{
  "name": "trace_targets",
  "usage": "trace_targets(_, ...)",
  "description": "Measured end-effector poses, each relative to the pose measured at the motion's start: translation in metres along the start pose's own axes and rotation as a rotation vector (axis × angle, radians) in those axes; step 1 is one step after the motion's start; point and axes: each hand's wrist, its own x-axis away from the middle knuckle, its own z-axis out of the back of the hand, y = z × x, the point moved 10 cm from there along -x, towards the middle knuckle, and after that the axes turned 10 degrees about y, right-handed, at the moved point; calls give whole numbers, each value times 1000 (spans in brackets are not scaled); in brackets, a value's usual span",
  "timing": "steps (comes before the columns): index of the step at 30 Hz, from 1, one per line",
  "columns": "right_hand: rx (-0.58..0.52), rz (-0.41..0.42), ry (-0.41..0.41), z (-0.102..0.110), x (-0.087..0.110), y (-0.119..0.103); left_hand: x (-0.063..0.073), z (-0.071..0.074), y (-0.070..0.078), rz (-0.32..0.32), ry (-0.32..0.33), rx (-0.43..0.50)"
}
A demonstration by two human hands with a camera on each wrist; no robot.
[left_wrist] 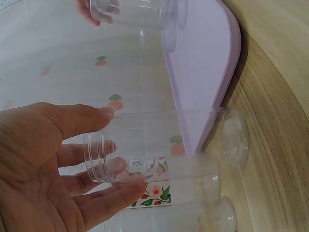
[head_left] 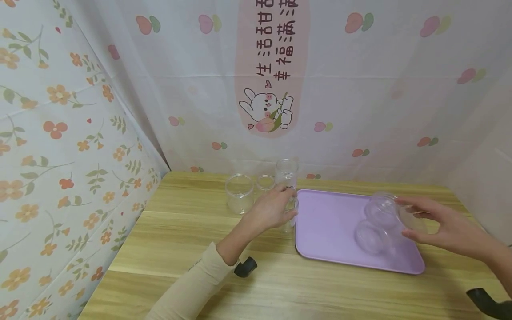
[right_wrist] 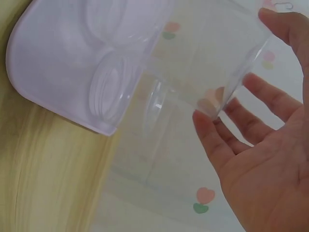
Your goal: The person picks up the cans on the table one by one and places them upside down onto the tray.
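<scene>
My left hand [head_left: 274, 209] holds a tall clear jar [left_wrist: 164, 133] by its threaded neck, thumb on one side and fingers on the other. This jar stands on the wooden table beside the left edge of a lilac tray [head_left: 328, 226]. Over the tray's right part, my right hand [head_left: 452, 231] grips a wide clear jar [right_wrist: 203, 53] around its rim, tilted, thumb across from the fingers. Below and left of it, clear jars [head_left: 370, 238] are on the tray, blurred in the head view.
Left of the tray, at the back of the table [head_left: 176, 235], stand a wide clear jar [head_left: 240, 195], a narrower jar [head_left: 266, 182] and a tall jar [head_left: 287, 171]. A printed curtain [head_left: 192, 89] hangs behind, and a flowered one [head_left: 80, 178] on the left.
</scene>
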Motion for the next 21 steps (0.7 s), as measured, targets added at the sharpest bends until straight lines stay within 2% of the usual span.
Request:
trace_targets(14, 162, 70, -6, -1, -1, -4, 0, 0, 1, -6, -16, -23)
trace_targets(21, 177, 66, -19, -5, -2, 1, -1, -1, 2, 4, -33, -41)
